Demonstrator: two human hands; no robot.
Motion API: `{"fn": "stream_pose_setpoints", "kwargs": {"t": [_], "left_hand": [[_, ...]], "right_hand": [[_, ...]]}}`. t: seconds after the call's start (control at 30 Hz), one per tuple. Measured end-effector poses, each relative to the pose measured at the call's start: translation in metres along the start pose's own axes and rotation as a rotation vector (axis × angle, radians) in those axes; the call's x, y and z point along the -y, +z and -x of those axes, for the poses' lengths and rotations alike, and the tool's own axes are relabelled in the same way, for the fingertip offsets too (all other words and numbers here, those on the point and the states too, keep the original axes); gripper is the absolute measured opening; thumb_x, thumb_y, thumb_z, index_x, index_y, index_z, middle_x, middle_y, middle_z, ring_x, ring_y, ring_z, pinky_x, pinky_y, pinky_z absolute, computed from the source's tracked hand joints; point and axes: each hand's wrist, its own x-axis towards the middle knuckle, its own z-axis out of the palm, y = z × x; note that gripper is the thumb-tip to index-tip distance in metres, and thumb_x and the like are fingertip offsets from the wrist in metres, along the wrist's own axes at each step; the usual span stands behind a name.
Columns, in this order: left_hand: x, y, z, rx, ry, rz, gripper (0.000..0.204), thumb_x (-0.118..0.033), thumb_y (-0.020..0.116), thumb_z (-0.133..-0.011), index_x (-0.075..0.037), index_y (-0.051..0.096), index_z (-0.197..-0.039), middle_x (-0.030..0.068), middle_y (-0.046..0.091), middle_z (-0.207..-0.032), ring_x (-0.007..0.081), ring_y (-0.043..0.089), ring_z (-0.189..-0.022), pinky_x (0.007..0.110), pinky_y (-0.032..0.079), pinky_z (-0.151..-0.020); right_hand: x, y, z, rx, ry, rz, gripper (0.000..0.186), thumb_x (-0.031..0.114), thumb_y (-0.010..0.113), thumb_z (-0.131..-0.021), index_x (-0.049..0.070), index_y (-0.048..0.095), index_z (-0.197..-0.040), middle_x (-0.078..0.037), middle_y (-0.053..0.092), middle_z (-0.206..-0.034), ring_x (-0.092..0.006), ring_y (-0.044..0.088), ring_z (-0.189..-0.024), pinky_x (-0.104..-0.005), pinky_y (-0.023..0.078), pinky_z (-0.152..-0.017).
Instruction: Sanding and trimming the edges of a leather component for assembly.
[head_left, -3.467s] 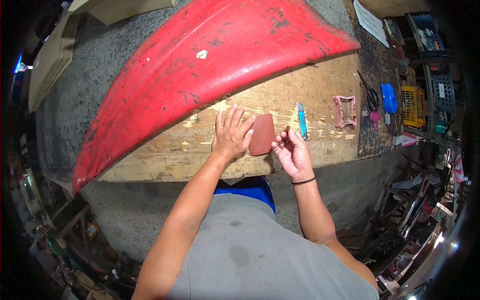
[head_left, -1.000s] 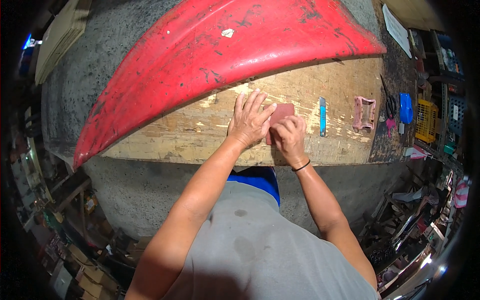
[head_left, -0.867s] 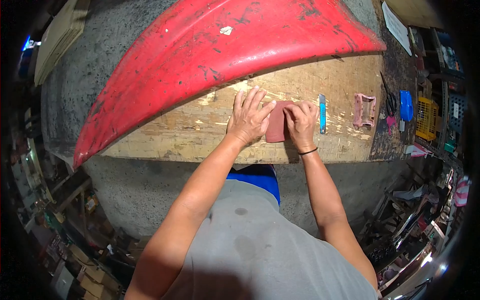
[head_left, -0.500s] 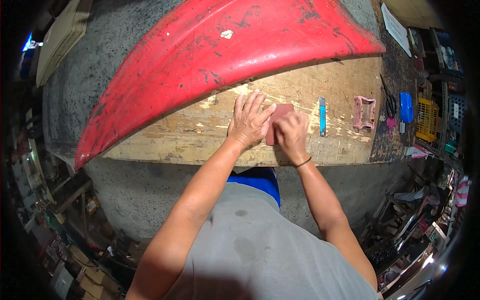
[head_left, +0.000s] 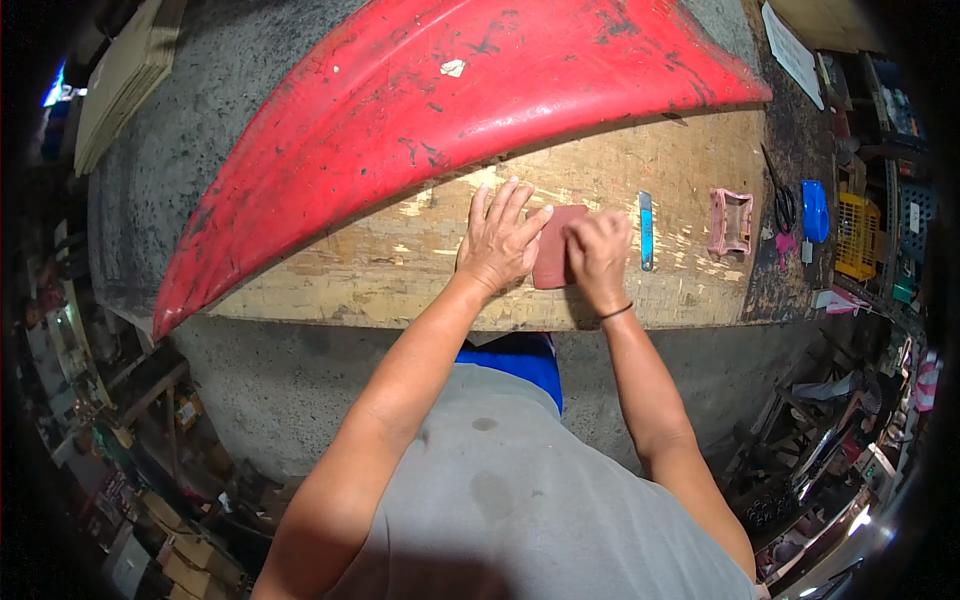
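On the table (head_left: 400, 291), a reddish-brown sheet (head_left: 553, 262) is touched at its left edge by the left hand (head_left: 495, 245), fingers spread, and overlapped by the right hand (head_left: 601, 255), whose fingers are curled, any grip being hidden.

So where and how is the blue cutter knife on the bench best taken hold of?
Probably by the middle of the blue cutter knife, pinched across its narrow width, coming down from above and the near side. It lies flat, its length running away from the person, with the metal end toward the red panel.
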Motion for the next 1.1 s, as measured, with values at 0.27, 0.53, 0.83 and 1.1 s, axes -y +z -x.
{"fn": "stream_pose_setpoints", "kwargs": {"t": [0.27, 0.53, 0.83, 1.1], "left_hand": [[0.0, -0.001, 0.001, 0.012, -0.007, 0.001, 0.041, -0.019, 0.066, -0.079, -0.022, 0.064, -0.12, 0.0117, 0.052, -0.135, 0.0319, 0.039, -0.136, 0.058, 0.022, -0.112], [0.001, 0.0, 0.002, 0.013, 0.002, 0.007, 0.041, -0.019, 0.066, -0.079, -0.022, 0.064, -0.121, 0.0121, 0.052, -0.135, 0.0321, 0.039, -0.136, 0.058, 0.022, -0.112], [0.001, 0.001, 0.002, -0.008, 0.005, 0.01, 0.042, -0.017, 0.067, -0.079, -0.022, 0.065, -0.12, 0.0125, 0.052, -0.134, 0.0327, 0.04, -0.135, 0.058, 0.023, -0.112], [-0.001, -0.001, 0.0, -0.001, 0.001, 0.006, 0.041, -0.017, 0.066, -0.079, -0.022, 0.065, -0.12, 0.0123, 0.052, -0.134, 0.0325, 0.04, -0.135, 0.058, 0.023, -0.112]], "right_hand": [[0.003, -0.004, -0.001, 0.014, 0.009, -0.016, 0.019, 0.009, 0.074, -0.073, 0.011, 0.065, -0.089, -0.005, 0.06, -0.094, -0.0284, 0.053, -0.102, -0.0502, 0.036, -0.1], [0.001, -0.003, -0.001, 0.015, 0.011, -0.004, 0.019, 0.008, 0.073, -0.072, 0.012, 0.066, -0.089, -0.005, 0.06, -0.092, -0.0284, 0.053, -0.101, -0.0495, 0.036, -0.099], [0.005, -0.003, 0.001, 0.023, -0.095, 0.0, 0.014, 0.008, 0.073, -0.075, 0.011, 0.065, -0.085, -0.005, 0.061, -0.091, -0.029, 0.052, -0.097, -0.0475, 0.037, -0.091], [-0.002, -0.001, 0.003, 0.017, -0.079, -0.028, 0.016, 0.007, 0.073, -0.072, 0.012, 0.066, -0.085, -0.006, 0.06, -0.089, -0.0291, 0.053, -0.098, -0.0472, 0.038, -0.089]]}}
